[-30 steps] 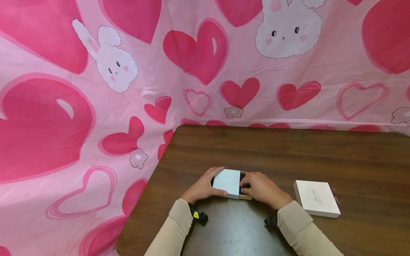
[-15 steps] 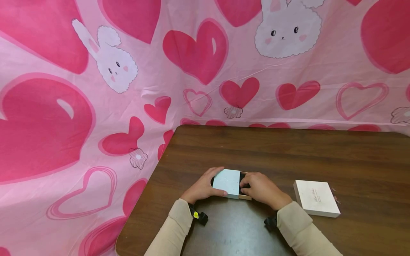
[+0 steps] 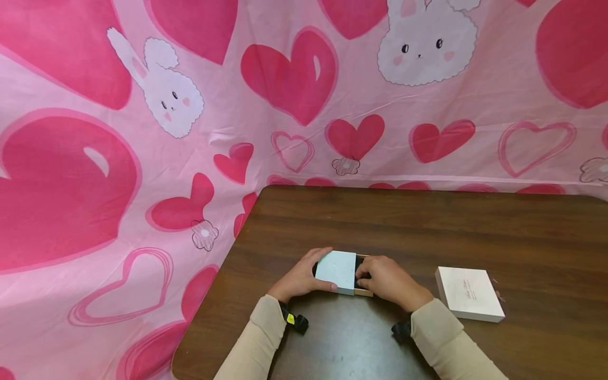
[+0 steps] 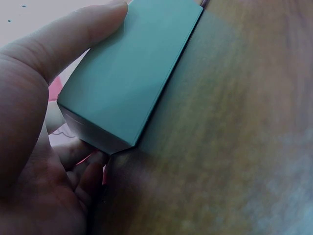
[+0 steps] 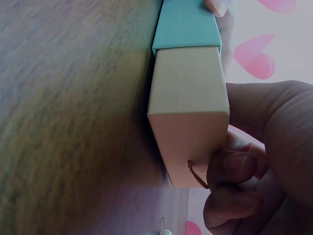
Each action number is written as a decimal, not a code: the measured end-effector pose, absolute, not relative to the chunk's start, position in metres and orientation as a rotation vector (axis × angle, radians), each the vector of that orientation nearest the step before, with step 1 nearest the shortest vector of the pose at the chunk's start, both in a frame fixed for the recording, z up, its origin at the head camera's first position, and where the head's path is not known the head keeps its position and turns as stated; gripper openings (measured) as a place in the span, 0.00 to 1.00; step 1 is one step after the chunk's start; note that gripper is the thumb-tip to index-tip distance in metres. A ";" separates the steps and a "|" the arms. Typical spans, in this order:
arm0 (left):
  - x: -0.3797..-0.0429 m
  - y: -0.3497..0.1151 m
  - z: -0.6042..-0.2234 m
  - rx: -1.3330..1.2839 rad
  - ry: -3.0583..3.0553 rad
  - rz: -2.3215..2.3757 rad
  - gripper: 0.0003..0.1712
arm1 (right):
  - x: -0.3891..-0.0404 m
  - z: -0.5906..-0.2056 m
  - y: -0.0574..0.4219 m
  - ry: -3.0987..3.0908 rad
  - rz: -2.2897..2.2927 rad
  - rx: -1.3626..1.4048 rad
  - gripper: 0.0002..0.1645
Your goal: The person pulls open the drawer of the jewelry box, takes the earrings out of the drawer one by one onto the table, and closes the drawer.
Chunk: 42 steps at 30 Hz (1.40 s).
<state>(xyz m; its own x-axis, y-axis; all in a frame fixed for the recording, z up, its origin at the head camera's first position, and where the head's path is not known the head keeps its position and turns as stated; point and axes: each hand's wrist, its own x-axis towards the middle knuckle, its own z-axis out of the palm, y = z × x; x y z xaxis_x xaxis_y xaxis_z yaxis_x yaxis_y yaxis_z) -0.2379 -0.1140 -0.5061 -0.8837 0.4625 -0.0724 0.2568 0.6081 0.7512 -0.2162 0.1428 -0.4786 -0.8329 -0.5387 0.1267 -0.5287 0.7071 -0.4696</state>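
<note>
A small drawer box lies on the table, its pale blue sleeve [image 3: 335, 270] covering the left part and its beige drawer [image 5: 188, 83] partly out to the right. My left hand [image 3: 304, 275] grips the sleeve, thumb along the near side and fingers round the far side. At the drawer's open end is my right hand [image 3: 386, 279]. Its fingertips dip into the dark inside, so what they touch there is hidden. In the right wrist view, some of its fingers [image 5: 234, 166] curl just outside the drawer's end panel, by a thin cord loop [image 5: 196, 175].
To the right on the brown wooden table [image 3: 404, 227] lies a flat white box [image 3: 469, 293] with fine print. Small reddish items [image 3: 497, 292] sit by its right edge. A small white bead with a wire hook [image 5: 165, 232] shows low in the right wrist view. Heart-patterned cloth hangs behind.
Both hands and the drawer box stay nearly in place. A small shiny spot at the right fingertips, seen a second ago, no longer shows.
</note>
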 end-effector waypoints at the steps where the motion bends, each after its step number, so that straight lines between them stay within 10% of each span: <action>1: -0.238 -0.114 -0.506 0.589 2.578 1.142 0.58 | -0.216 -0.479 0.143 2.885 -0.781 -0.908 0.05; 42: -0.238 -0.114 -0.506 0.603 2.589 1.120 0.58 | -0.216 -0.479 0.147 2.880 -0.749 -1.030 0.05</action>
<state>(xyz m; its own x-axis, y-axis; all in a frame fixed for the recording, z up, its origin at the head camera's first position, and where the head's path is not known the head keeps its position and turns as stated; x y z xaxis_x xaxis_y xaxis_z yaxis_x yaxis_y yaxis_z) -0.2383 -0.1143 -0.5056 -0.8812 0.4678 -0.0685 0.2703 0.6174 0.7388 -0.2156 0.1469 -0.4785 -0.7861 -0.5963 0.1626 -0.6000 0.6730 -0.4326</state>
